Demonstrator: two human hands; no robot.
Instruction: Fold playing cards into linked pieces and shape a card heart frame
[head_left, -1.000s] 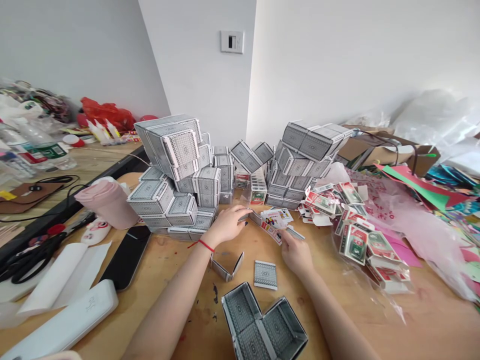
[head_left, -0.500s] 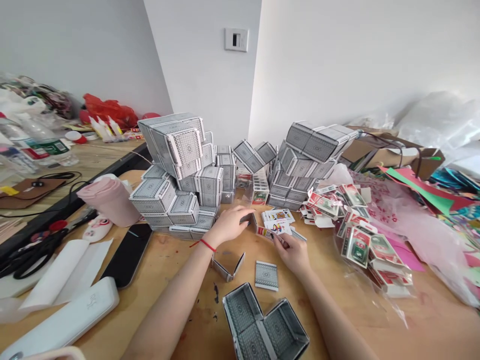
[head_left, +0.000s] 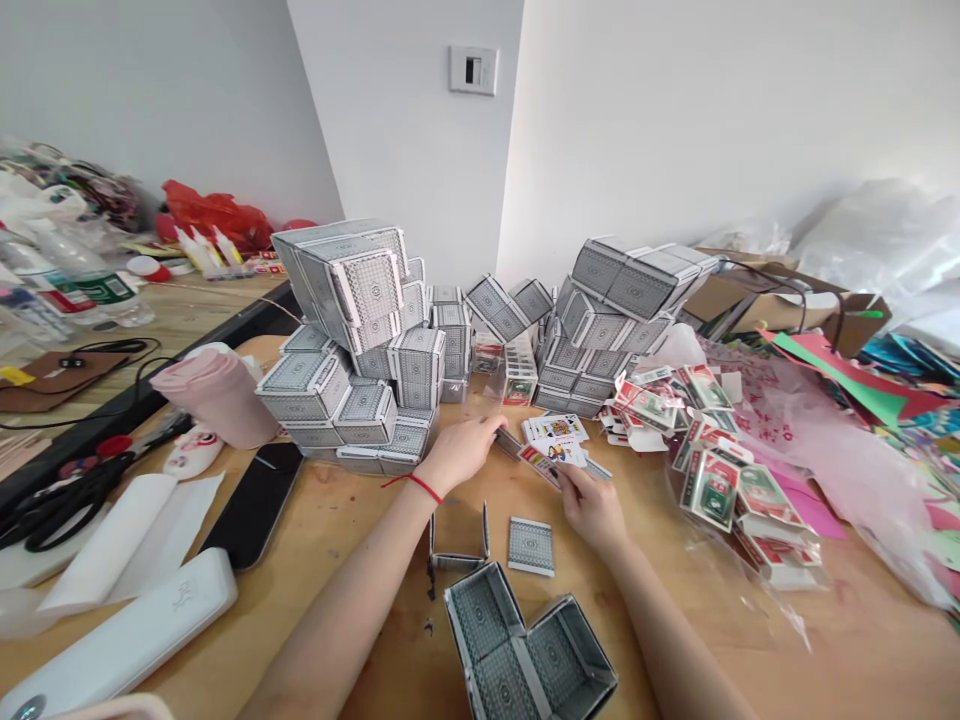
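Observation:
Between my hands is a folded playing-card strip (head_left: 537, 463), its grey patterned part to the left and its printed face to the right. My left hand (head_left: 461, 448), with a red cord at the wrist, pinches its left end. My right hand (head_left: 592, 503) grips the right end between thumb and fingers. Loose face-up playing cards (head_left: 559, 430) lie just behind. Nearer me, a U-shaped folded card piece (head_left: 459, 560) stands beside a flat square card piece (head_left: 531, 546). An open L-shaped card box (head_left: 504, 640) with several compartments sits at the front.
Stacked card-built boxes rise at left (head_left: 341, 290) and right (head_left: 626, 285). Card packets (head_left: 712, 490) and plastic wrap (head_left: 847, 450) fill the right side. A black phone (head_left: 253, 505), a white oblong case (head_left: 127, 635), a pink cloth roll (head_left: 221, 395) and scissors (head_left: 75, 500) lie left.
My left fingers have closed onto the strip's left end, and the strip has straightened out. The folded piece in front has gone from a V to a U shape. The view tilts slightly.

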